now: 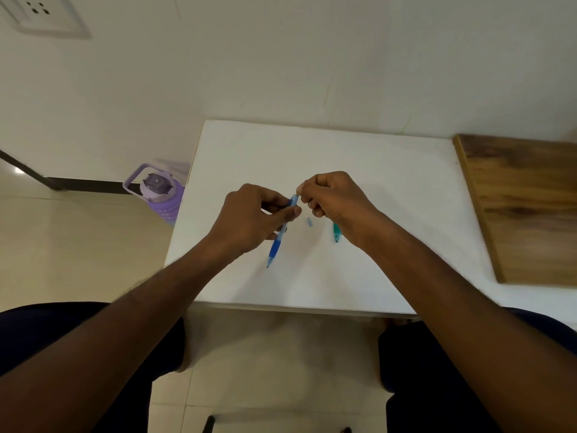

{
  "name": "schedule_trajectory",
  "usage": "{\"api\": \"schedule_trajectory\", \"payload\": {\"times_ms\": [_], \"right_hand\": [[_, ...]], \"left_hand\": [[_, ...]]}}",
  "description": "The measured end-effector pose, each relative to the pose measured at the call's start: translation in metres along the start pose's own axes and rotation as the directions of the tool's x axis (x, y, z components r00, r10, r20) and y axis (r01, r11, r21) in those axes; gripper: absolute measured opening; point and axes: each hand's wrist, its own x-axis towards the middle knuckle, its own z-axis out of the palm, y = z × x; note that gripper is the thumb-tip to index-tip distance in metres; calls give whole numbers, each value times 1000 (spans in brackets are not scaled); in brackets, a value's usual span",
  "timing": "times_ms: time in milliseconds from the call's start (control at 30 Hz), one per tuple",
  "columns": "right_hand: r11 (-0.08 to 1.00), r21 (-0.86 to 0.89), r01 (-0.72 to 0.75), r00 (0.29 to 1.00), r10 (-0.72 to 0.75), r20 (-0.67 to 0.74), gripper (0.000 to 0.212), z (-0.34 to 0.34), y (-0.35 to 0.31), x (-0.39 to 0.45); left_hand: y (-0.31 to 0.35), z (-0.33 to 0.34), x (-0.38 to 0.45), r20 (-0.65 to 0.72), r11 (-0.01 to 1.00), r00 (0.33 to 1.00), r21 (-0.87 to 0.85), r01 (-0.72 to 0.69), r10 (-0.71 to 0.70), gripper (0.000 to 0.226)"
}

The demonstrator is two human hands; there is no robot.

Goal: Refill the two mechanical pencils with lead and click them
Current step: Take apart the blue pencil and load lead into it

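Blue translucent plastic mechanical pencil [276, 245] gripped by left hand [249, 217], top end at one o'clock.
Right hand [332, 195] pinches there, contents unclear; feed lead straight, gently.

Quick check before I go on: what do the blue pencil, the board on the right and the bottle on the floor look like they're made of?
Blue pencil: looks like plastic, with a see-through pale blue barrel and a darker, opaque blue grip that may be rubber.
Board: wood or wood-look laminate, brown grain showing, matte; which one I cannot tell.
Bottle: probably plastic, opaque lilac with a ribbed body, a moulded lid and a carry handle.
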Motion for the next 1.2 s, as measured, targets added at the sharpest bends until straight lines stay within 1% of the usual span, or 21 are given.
{"api": "schedule_trajectory", "payload": {"times_ms": [200,233,300,333,367,400,433,467,500,533,567,633,700,767,867,967,1133,1200], "right_hand": [[998,58,0,1000,0,-9,16,2,-2,-1],[996,88,-5,1000,6,-10,17,1,-4,-1],[974,226,-15,999,22,-32,16,-6,-7,1],[965,263,-3,999,17,-52,15,-12,-8,3],[976,216,22,997,-6,-75,15,-19,-8,6],[996,67,56,995,-50,-91,14,-26,-5,9],[985,-142,95,990,-107,-86,13,-30,-1,11],[929,-347,126,986,-154,-56,12,-32,4,11],[852,-504,141,984,-175,-19,12,-30,10,10],[791,-597,139,985,-170,3,13,-27,16,11],[753,-646,123,987,-158,4,13,-23,23,12],[713,-694,98,990,-141,-4,13,-18,33,15],[710,-697,97,992,-128,8,12,-16,38,18],[712,-695,105,990,-138,8,13,-15,39,18],[711,-697,98,985,-167,-32,16,-15,39,18],[732,-672,112,981,-191,-45,18,-23,34,18],[737,-667,110,959,-256,-125,17,-56,22,16],[711,-696,97,959,-254,-125,17,-69,24,13]], "left_hand": [[2,-3,0,-21,1000,1000,-29,-10,10,28],[1,-4,0,-19,1000,1000,-28,-11,10,26],[-2,-5,-2,8,1000,1000,-29,-3,4,21],[-5,-5,-2,23,1000,1000,-29,6,-5,19],[-7,-4,-3,27,1000,1000,-25,17,-16,19],[-9,-4,-4,17,999,1000,-23,25,-25,20],[-11,-4,-3,-2,999,1000,-23,27,-27,21],[-13,-5,-2,-26,999,999,-26,28,-29,23],[-15,-6,0,-48,999,998,-23,35,-36,25],[-17,-7,1,-64,999,997,-10,46,-47,27],[-18,-7,2,-69,998,996,14,59,-58,29],[-19,-4,3,-53,994,996,73,77,-73,31],[-20,0,4,-37,990,996,108,87,-83,31],[-22,3,6,-41,989,995,107,99,-95,31],[-28,5,8,-59,988,992,101,114,-108,33],[-33,8,10,-60,988,992,102,117,-111,34],[-41,11,10,-87,976,994,202,77,-60,36],[-43,13,11,-93,974,995,217,60,-40,36]]}}
